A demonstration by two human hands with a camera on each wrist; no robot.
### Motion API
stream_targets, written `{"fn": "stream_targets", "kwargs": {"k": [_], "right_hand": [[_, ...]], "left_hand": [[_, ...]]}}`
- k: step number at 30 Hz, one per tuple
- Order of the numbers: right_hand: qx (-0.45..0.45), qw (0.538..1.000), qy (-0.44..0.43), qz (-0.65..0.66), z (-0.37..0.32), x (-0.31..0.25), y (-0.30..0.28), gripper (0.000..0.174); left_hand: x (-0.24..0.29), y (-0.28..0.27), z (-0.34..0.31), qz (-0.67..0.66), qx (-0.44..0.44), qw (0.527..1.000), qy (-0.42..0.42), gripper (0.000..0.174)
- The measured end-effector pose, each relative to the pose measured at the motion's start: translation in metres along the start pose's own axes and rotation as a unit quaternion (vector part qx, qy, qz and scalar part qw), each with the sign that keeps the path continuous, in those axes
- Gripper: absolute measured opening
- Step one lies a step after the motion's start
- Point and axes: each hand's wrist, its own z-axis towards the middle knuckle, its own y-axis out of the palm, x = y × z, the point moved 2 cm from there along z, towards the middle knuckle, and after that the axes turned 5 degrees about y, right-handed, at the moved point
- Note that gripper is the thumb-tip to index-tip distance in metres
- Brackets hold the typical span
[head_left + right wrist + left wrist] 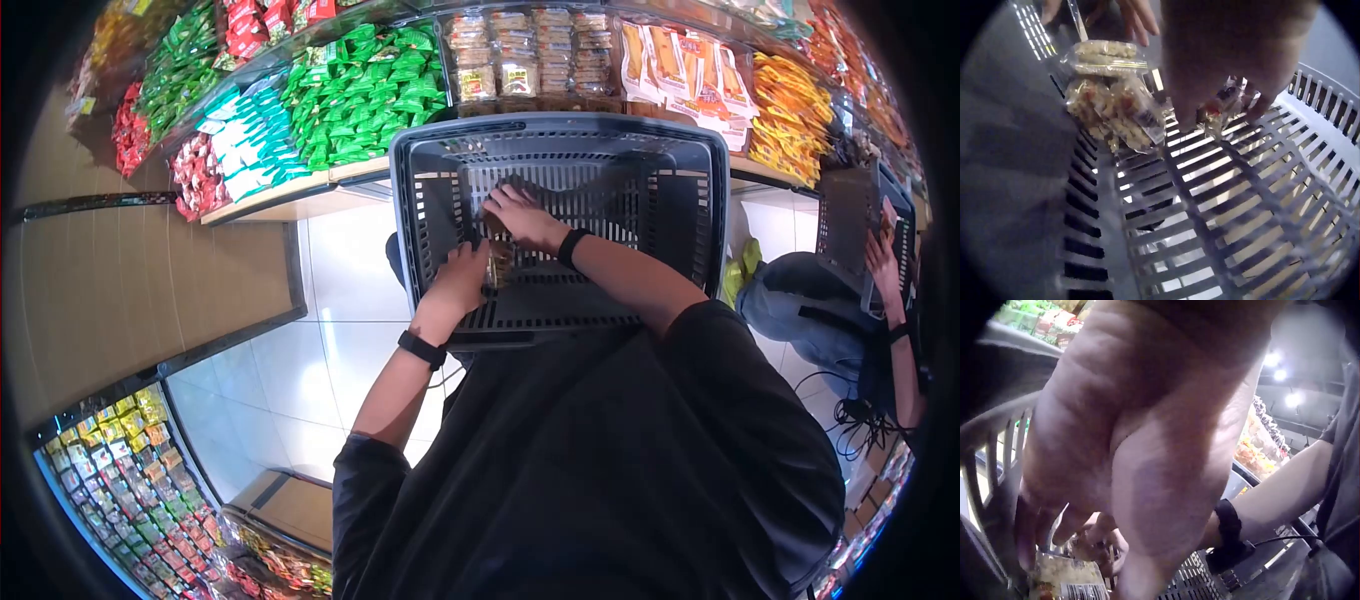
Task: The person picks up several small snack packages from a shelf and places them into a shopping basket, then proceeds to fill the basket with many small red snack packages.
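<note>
Head view, and a packed snack shelf [265, 206] spans the far side! In front of it, the big dark basket [600, 122], slatted all over, and that's where the action is. Left hand [458, 280] works at the near left, fingers close about the packets; whether that grip has hold of one, I cannot tell. Right hand [525, 218] reaches in just beyond it. Down at the basket's left side, the clustered packets [1132, 119] lie bunched and touching. Smallest of all, a single clear packet [1213, 119] (crinkly, by its shine), pinched in the right grip. Sorting packets inside the basket looks like the step in hand; next, I'd judge, calls for setting that one beside the bunch and letting go gently.
</note>
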Motion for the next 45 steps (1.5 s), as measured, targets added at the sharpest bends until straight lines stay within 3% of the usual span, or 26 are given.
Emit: {"fn": "stream_targets", "kwargs": {"k": [3,4,5,6,7,8,9,11,14,15,19,21,22,24,28,30,32,34,35,38,40,42,43,44,45], "right_hand": [[0.009,0.999,-0.026,0.018,-0.006,0.011,-0.006,0.071],[0.016,0.993,0.001,0.121,-0.014,0.011,-0.019,0.067],[0.024,0.974,0.026,0.222,-0.022,0.011,-0.033,0.064],[0.011,0.923,0.012,0.384,-0.033,0.009,-0.049,0.055],[-0.034,0.844,0.07,0.531,-0.052,-0.007,-0.078,0.05],[-0.077,0.736,0.126,0.66,-0.072,-0.022,-0.106,0.049],[-0.074,0.736,0.131,0.66,-0.083,-0.024,-0.119,0.049],[-0.287,0.466,0.038,0.836,-0.105,-0.033,-0.14,0.052],[-0.264,0.514,-0.015,0.816,-0.127,-0.061,-0.182,0.056],[-0.273,0.485,-0.013,0.831,-0.129,-0.062,-0.18,0.056],[-0.234,0.472,-0.009,0.85,-0.141,-0.076,-0.198,0.058],[-0.179,0.531,0.021,0.828,-0.144,-0.081,-0.207,0.058],[-0.179,0.533,0.02,0.827,-0.144,-0.081,-0.212,0.058],[-0.112,0.673,0.07,0.728,-0.146,-0.074,-0.218,0.057],[-0.11,0.653,0.043,0.748,-0.146,-0.065,-0.216,0.056],[-0.092,0.687,0.067,0.718,-0.148,-0.068,-0.226,0.057],[-0.069,0.669,0.09,0.735,-0.146,-0.066,-0.229,0.057],[-0.001,0.71,0.095,0.698,-0.143,-0.062,-0.232,0.055],[0.0,0.71,0.097,0.697,-0.143,-0.062,-0.232,0.055],[0.006,0.885,-0.004,0.466,-0.136,-0.061,-0.242,0.04],[-0.01,0.894,0.02,0.448,-0.136,-0.06,-0.269,0.039],[0.114,0.949,0.001,0.294,-0.127,-0.044,-0.307,0.035],[0.13,0.944,0.072,0.294,-0.122,-0.04,-0.33,0.034],[0.156,0.914,0.044,0.372,-0.106,-0.013,-0.332,0.039],[0.182,0.947,0.053,0.258,-0.09,0.011,-0.344,0.042]], "left_hand": [[-0.006,-0.006,-0.004,-0.08,0.027,0.996,0.034,0.101],[-0.001,-0.018,-0.01,-0.078,0.027,0.996,0.038,0.101],[0.004,-0.034,-0.017,-0.103,0.091,0.989,0.049,0.097],[0.012,-0.054,-0.024,-0.128,0.156,0.978,0.061,0.094],[0.02,-0.067,-0.027,-0.127,0.157,0.977,0.065,0.094],[0.03,-0.08,-0.032,-0.181,0.206,0.959,0.071,0.09],[0.041,-0.093,-0.038,-0.236,0.252,0.935,0.075,0.085],[0.062,-0.112,-0.042,-0.339,0.246,0.9,0.121,0.075],[0.077,-0.123,-0.045,-0.441,0.228,0.853,0.161,0.06],[0.081,-0.124,-0.046,-0.496,0.217,0.824,0.167,0.052],[0.084,-0.123,-0.043,-0.521,0.246,0.795,0.191,0.041],[0.086,-0.121,-0.043,-0.55,0.259,0.775,0.172,0.038],[0.088,-0.121,-0.043,-0.549,0.26,0.775,0.174,0.038],[0.091,-0.121,-0.048,-0.608,0.25,0.744,0.119,0.029],[0.087,-0.121,-0.05,-0.685,0.184,0.695,0.123,0.017],[0.091,-0.12,-0.049,-0.69,0.206,0.68,0.14,0.012],[0.093,-0.12,-0.049,-0.697,0.211,0.674,0.125,0.009],[0.093,-0.119,-0.047,-0.708,0.218,0.658,0.136,0.009],[0.092,-0.118,-0.047,-0.709,0.217,0.657,0.136,0.009],[0.093,-0.121,-0.044,-0.699,0.207,0.668,0.146,0.012],[0.088,-0.119,-0.045,-0.661,0.251,0.696,0.121,0.019],[0.069,-0.118,-0.055,-0.531,0.367,0.759,0.084,0.033],[0.064,-0.124,-0.065,-0.488,0.4,0.774,0.049,0.029],[0.053,-0.124,-0.075,-0.455,0.432,0.779,0.021,0.023],[0.036,-0.117,-0.082,-0.405,0.446,0.798,0.009,0.023]]}}
